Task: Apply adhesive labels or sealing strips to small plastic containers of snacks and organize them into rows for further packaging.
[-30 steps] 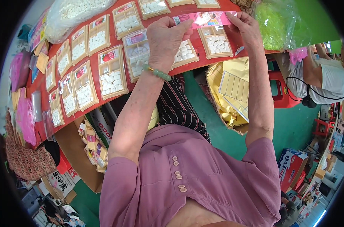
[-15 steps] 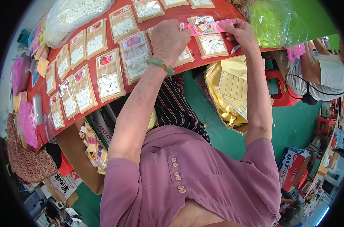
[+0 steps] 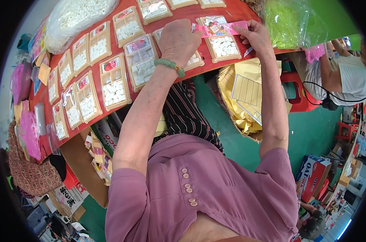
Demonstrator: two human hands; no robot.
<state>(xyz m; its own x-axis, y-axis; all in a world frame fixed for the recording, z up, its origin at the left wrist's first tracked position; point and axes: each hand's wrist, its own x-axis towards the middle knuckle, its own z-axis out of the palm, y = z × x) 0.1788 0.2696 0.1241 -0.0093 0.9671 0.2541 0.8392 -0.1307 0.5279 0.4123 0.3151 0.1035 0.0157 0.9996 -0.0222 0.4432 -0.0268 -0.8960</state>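
Now both arms outstretched: left hand (image 3: 179, 40) and right hand (image 3: 256, 37) pinch ends of pink label strip (image 3: 223, 29) above red table (image 3: 239, 12).

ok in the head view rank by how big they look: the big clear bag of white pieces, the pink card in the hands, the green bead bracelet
1. Clear bag of white pieces
2. Pink card, held by both hands
3. Green bracelet
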